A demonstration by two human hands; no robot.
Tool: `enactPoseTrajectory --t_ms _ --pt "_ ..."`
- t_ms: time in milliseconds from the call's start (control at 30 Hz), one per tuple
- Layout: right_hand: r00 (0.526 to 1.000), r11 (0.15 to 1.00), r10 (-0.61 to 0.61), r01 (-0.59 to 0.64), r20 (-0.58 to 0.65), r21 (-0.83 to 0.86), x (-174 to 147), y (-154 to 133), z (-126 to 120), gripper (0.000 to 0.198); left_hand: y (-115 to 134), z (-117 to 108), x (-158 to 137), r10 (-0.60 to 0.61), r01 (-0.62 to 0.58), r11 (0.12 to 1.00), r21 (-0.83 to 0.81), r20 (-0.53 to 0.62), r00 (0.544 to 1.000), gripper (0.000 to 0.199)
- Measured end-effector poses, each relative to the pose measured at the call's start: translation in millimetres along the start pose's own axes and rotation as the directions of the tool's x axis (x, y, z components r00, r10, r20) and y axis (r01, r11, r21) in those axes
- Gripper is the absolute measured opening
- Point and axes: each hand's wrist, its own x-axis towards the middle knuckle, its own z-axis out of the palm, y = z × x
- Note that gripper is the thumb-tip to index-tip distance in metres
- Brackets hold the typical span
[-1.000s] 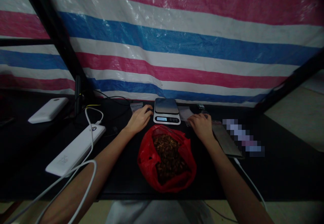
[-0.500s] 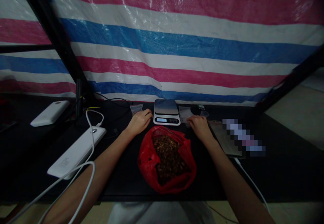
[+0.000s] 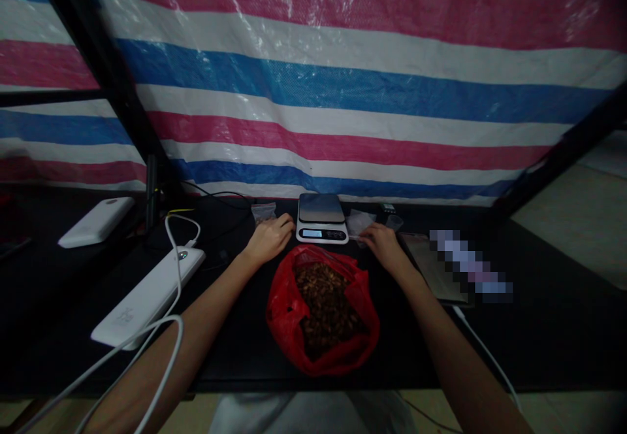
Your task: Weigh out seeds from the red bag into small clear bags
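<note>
A white kitchen scale [image 3: 322,233] with a lit display and a metal top stands at the back of the black table. My left hand [image 3: 272,234] rests just left of it, fingers loosely extended and holding nothing visible. Behind that hand lies a small zip bag [image 3: 263,212] with something in it. On the scale's other side, my right hand [image 3: 383,241] pinches the edge of a clear plastic bag [image 3: 361,220]; its fingertips are partly hard to make out. Nearer me, between my forearms, sits an open red plastic bag [image 3: 284,306] filled with small brown pieces [image 3: 326,303].
White power banks [image 3: 151,293] [image 3: 98,221] with a looping white cable [image 3: 179,270] lie on the left. A flat tablet-like item [image 3: 434,270] lies right of my hand, near a small clear cup [image 3: 394,222]. A striped tarp [image 3: 313,114] hangs behind the table.
The clear plastic bag at my right hand has shifted and crumpled, its near edge now raised slightly. My right hand has moved slightly left; my left hand stays beside the scale.
</note>
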Motion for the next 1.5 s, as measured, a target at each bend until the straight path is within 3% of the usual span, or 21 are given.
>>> enactPoseTrajectory --t_ms 233,333,433,533,667,767,900,1000,1100,1233,1500 --pt "0.972 0.994 0.096 -0.084 -0.216 0.064 0 -10 -23 0.019 4 -2 1 -0.045 0.041 0.994 -0.101 -0.035 0.998 0.021" --pt "0.926 0.969 0.129 -0.042 -0.354 0.242 -1 -24 -33 0.021 11 -8 6 -0.149 0.126 0.947 -0.295 -0.059 0.987 0.020" --pt "0.894 0.910 0.118 0.077 -0.433 0.407 -2 -53 -34 0.019 24 -12 13 -0.221 0.196 0.811 -0.552 0.022 0.975 0.020" --pt "0.905 0.894 -0.016 0.204 -0.426 0.400 -4 -84 -25 0.016 42 -9 18 -0.184 0.214 0.646 -0.733 0.122 0.975 0.024" --pt "0.911 0.910 -0.162 0.287 -0.379 0.300 -8 -105 -16 0.018 59 0 18 -0.261 0.217 0.528 -0.821 0.086 0.962 0.027" --pt "0.926 0.928 -0.152 0.254 -0.346 0.273 -9 -103 -18 0.023 59 5 18 -0.341 0.224 0.490 -0.843 0.051 0.939 0.028" --pt "0.954 0.974 -0.026 0.092 -0.297 0.209 -6 -86 -22 0.035 45 5 18 -0.474 0.258 0.453 -0.853 0.015 0.880 0.029" --pt "0.967 0.998 0.012 0.004 -0.254 0.062 -3 -73 -20 0.033 33 5 16 -0.562 0.269 0.453 -0.850 -0.038 0.827 0.028" --pt "0.982 0.997 -0.027 0.013 -0.185 -0.078 -3 -67 -17 0.030 23 6 15 -0.625 0.283 0.478 -0.831 -0.095 0.775 0.028" --pt "0.991 0.989 -0.048 0.030 -0.128 -0.143 -4 -69 -14 0.027 20 8 14 -0.667 0.296 0.514 -0.805 -0.158 0.728 0.030" --pt "0.996 0.985 -0.050 0.037 -0.078 -0.167 -3 -69 -13 0.027 27 3 15 -0.628 0.272 0.620 -0.736 -0.259 0.734 0.033"
